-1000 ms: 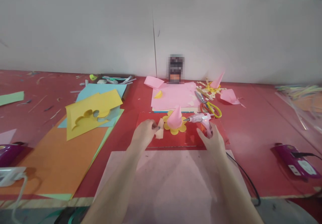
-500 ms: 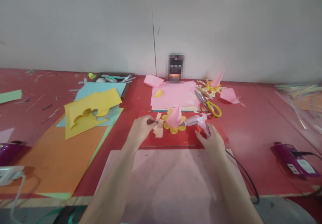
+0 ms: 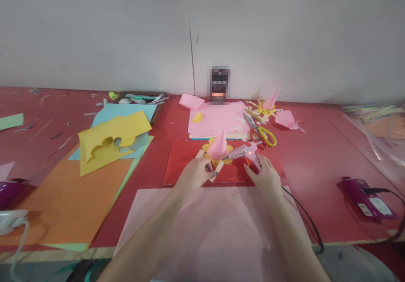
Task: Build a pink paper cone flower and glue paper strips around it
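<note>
Left hand pinching pale strip; strip slants away, rightward of fingertips, far end near glue gun gripped by right hand.

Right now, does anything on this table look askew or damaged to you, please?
Mainly the left side: loose scraps lie strewn over the table, and the yellow sheet sits askew on the blue sheet, its scalloped gap looking cut rather than torn. At the left hand, pale strips slant at differing angles. No spill shows.
</note>
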`<state>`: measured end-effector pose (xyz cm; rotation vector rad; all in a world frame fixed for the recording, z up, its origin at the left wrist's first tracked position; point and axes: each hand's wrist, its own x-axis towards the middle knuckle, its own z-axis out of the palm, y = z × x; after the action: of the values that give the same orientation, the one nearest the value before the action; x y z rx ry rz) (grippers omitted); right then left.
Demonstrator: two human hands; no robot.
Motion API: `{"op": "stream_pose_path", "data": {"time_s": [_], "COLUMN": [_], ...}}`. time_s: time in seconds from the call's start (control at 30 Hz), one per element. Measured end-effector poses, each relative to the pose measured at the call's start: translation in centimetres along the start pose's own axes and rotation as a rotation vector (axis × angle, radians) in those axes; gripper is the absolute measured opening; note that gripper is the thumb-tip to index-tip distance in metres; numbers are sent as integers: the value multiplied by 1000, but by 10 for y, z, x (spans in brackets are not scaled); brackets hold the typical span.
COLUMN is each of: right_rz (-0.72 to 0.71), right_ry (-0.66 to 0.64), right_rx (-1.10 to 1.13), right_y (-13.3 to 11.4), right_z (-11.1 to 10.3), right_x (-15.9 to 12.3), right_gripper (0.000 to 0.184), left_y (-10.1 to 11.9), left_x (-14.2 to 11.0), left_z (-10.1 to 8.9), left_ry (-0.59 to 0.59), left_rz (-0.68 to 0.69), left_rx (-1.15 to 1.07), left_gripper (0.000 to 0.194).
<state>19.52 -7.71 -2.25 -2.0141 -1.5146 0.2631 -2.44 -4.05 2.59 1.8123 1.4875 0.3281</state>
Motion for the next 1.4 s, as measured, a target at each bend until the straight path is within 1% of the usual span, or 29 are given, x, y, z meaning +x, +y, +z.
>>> {"op": "stream_pose_path", "data": {"time_s": [0.2, 0.33, 0.4, 0.43, 0.5, 0.6, 0.67, 0.73, 0.8, 0.9, 0.97, 1.1, 1.17, 1.27, 1.4], "right_rz": [38, 29, 30, 32, 35, 37, 40, 46, 46, 53, 65, 52, 49, 62, 63], "right_ry": [-41, -47, -43, -42, -41, -29, -30, -40, -46, -45, -44, -45, -43, -45, -46], "right_rx": [-26, -25, -24, -21, -13, -5, -8, -12, -10, 1, 0, -2, -5, -14, -19], "right_y": [0, 0, 1, 1, 2, 2, 2, 1, 1, 1, 1, 2, 2, 2, 0], "right_z": [-1, -1, -1, 0, 0, 0, 0, -1, -1, -1, -1, 0, 0, -1, -2], "right_x": [3, 3, 3, 3, 3, 3, 3, 3, 3, 3, 3, 3, 4, 4, 3], "right_gripper": [54, 53, 53, 53, 54, 55, 55, 55, 56, 55, 55, 56, 56, 56, 55], "left_y": [-3, -3, -2, -2, -3, -5, -5, -5, -5, -5, -6, -7, -8, -9, -9], "left_x": [1, -1, 0, 1, 4, 9, 11, 12, 13, 14, 14, 12, 12, 13, 15], "left_z": [3, -2, -4, -5, -6, -8, -10, -12, -12, -12, -13, -21, -24, -24, -20], "left_ry": [-11, -51, -48, -28, 58, 258, 375, 436, 444, 412, 409, 462, 477, 485, 466], "left_rz": [-5, 4, 22, 37, 64, 69, 80, 120, 158, 191, 165, 40, 22, 67, 128], "left_rx": [88, 43, 11, 11, 60, 210, 276, 278, 243, 199, 187, 185, 181, 157, 142], "left_gripper": [25, 26, 26, 25, 20, 13, 14, 17, 20, 21, 20, 22, 25, 22, 16]}}
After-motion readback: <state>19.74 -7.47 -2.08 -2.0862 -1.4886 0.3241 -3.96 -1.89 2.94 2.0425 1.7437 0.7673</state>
